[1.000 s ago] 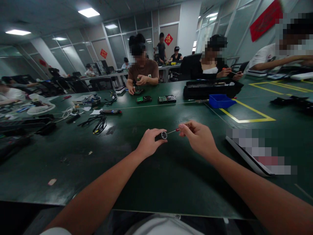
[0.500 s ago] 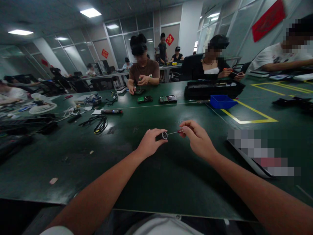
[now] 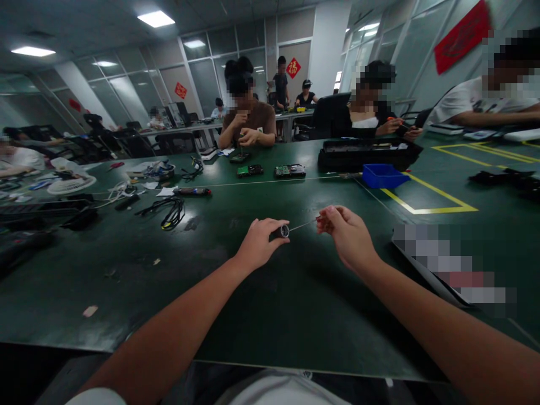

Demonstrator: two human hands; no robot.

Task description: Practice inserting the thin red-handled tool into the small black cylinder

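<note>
My left hand [image 3: 258, 243] is closed round a short black cylinder [image 3: 284, 231] with a silver-rimmed round end facing right; its inside is too small to make out. Between the fingertips of my right hand [image 3: 346, 232] is a slim screwdriver [image 3: 302, 225] with a thin metal shaft and a reddish handle mostly covered by the fingers. Its shaft points left, and the tip is at the rim of the cylinder; I cannot tell whether it touches or goes inside. Both hands are above the green tabletop [image 3: 253, 315].
Black cables [image 3: 167, 215] and a dark pen-shaped tool [image 3: 192, 192] lie to the left. Two circuit-board units [image 3: 290, 170] sit ahead, with a blue bin [image 3: 383, 176] and long black housing [image 3: 367, 153] farther right. A blurred-out packet [image 3: 442, 267] lies right. Co-workers sit opposite.
My right hand has shifted slightly right, drawing the screwdriver back a little from the cylinder. My left hand stays nearly still. A co-worker opposite has raised one hand toward the face.
</note>
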